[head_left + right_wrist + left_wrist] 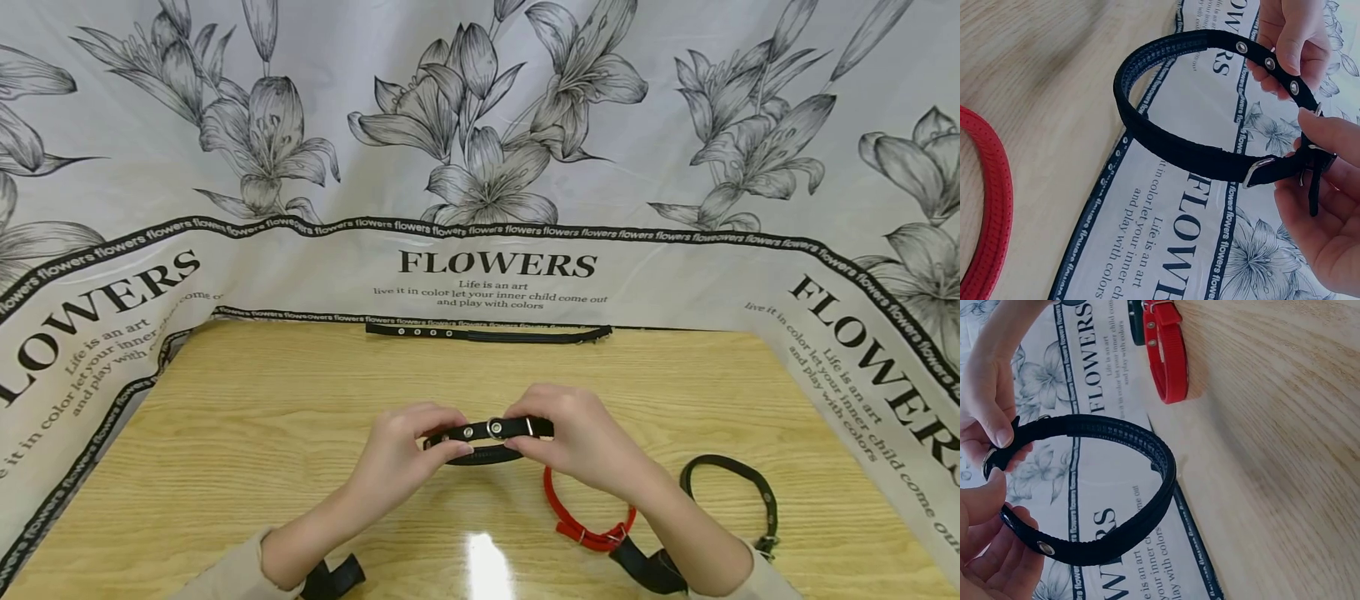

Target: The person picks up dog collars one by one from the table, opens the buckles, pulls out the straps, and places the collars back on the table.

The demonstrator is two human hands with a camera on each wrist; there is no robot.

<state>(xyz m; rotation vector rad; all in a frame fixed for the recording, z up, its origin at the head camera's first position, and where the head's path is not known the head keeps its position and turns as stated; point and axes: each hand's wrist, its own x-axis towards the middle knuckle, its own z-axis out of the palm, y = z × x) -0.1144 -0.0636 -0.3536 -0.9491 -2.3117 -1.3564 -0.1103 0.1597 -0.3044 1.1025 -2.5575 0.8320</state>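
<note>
Both hands hold a black collar point(483, 455) up over the middle of the table, its strap bent round into a loop. My left hand point(408, 442) pinches the strap between thumb and fingers at the end with metal eyelets. On the other side my right hand point(566, 429) grips the buckle end, where the right wrist view shows a metal loop point(1259, 172) and the strap's tip hanging down past the fingers. A metal ring point(495, 427) sits on the strap between the hands. Padded lining shows along the inside of the loop point(1129, 437).
A red collar point(592, 537) lies buckled near the right forearm, with a dark green looped collar point(731, 462) to its right. Another black strap with eyelets point(487, 335) lies straight along the table's back edge. Flower-printed cloth point(487, 287) rises behind the wooden table point(262, 400).
</note>
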